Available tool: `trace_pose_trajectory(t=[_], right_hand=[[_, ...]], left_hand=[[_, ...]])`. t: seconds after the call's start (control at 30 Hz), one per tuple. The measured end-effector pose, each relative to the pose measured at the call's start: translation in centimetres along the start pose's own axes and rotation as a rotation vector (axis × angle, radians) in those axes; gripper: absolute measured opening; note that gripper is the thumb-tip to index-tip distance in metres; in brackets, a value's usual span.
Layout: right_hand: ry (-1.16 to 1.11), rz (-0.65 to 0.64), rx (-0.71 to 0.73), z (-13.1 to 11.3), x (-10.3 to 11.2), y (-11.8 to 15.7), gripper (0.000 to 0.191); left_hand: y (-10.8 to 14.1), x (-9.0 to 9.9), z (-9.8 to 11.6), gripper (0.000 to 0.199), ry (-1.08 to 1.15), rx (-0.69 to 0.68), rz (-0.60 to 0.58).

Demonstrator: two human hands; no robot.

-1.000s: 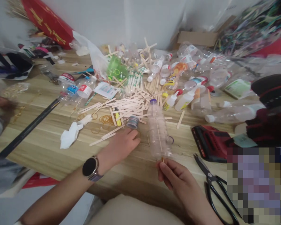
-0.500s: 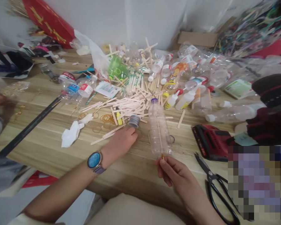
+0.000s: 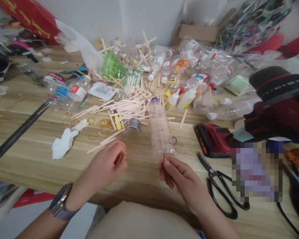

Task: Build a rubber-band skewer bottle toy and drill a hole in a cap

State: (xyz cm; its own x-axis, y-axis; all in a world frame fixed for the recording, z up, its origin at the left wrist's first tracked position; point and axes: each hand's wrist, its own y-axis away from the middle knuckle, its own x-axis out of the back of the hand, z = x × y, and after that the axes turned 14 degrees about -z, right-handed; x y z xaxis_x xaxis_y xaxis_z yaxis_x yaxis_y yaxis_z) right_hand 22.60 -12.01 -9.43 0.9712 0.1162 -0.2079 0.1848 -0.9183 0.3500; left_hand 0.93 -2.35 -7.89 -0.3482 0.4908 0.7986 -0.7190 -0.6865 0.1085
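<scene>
My right hand (image 3: pixel 181 176) pinches the lower end of a thin pale stick (image 3: pixel 161 136), which has an amber-coloured bit at the fingertips. Behind the stick lies a clear plastic bottle (image 3: pixel 154 121) with a purple cap, its base close to those fingers. My left hand (image 3: pixel 108 162), a watch on its wrist, hovers over the table with curled fingers; whatever they may hold is hidden. Just beyond it sits a spool of grey wire (image 3: pixel 134 124). Wooden craft sticks (image 3: pixel 129 108) lie piled farther back, near a yellow-handled tool (image 3: pixel 118 122) and rubber bands (image 3: pixel 105 123).
Black-handled scissors (image 3: pixel 215 176) and a red power tool (image 3: pixel 214 139) lie at the right. Glue bottles (image 3: pixel 186 99) and many plastic bottles fill the back. At the left are a crumpled white tissue (image 3: pixel 62 144) and a long dark bar (image 3: pixel 20 134).
My left hand has drawn back from the wire spool toward me and to the left, its fingers curled. My right hand keeps its pinch on the stick. The whole view has shifted.
</scene>
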Motion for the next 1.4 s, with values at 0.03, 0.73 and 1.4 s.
trace_pose_trajectory(t=[0.03,0.73,1.4], right_hand=[[0.052,0.020,0.020,-0.1,-0.1,0.0,0.043],[-0.292,0.336,0.266,1.5,-2.4,-1.3,0.029],[-0.337,0.192,0.105,2.7,-2.7,0.6,0.047]], left_hand=[[0.9,-0.1,0.5,0.011,0.158,0.024,0.009],[-3.7,-6.4,5.7,0.037,1.415,0.305,-0.303],[-1.5,-7.7,4.7,0.040,1.727,0.361,-0.265]])
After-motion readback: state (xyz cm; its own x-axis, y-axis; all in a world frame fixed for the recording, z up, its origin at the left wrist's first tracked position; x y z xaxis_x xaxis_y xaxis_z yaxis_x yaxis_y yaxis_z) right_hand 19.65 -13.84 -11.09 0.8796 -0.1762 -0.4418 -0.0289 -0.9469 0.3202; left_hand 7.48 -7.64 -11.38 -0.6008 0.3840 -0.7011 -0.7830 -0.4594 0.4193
